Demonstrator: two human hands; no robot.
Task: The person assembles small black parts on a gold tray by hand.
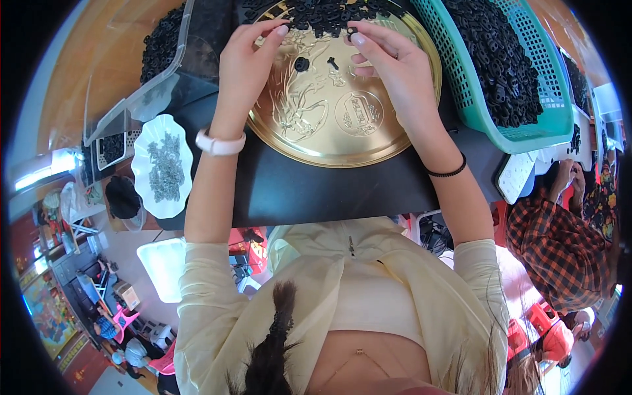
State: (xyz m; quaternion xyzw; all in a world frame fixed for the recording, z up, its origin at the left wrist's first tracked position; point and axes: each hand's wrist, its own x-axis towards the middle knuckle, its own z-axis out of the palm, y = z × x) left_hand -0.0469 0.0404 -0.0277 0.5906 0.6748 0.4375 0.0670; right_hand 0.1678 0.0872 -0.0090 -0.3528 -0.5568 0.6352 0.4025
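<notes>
We see a round, gold, shiny tray (329, 146) with raised relief and a smooth rolled rim, set on a smooth dark tabletop (316, 204) and reaching close to its near edge. Small, hard-looking black pieces (322, 18), many looped or pierced, heap along the tray's far edge; a round black piece (301, 64) and a thin black piece (333, 63) lie apart on the bare metal.

Beside the tray's right rim we find a green lattice-walled basket (563, 105) filled with more black parts (500, 72). Toward the tabletop's left edge stand a clear bin (186, 36) of dark pieces and a white scalloped dish (141, 176) of tiny, translucent bits (166, 168). The forearms pass over the tray's side edges and partly hide them.

The right hand (392, 56) pinches a small black piece (351, 31) just short of the heap. The left hand (250, 49) has thumb and forefinger together at the heap's left side; we cannot tell whether they grip anything.
</notes>
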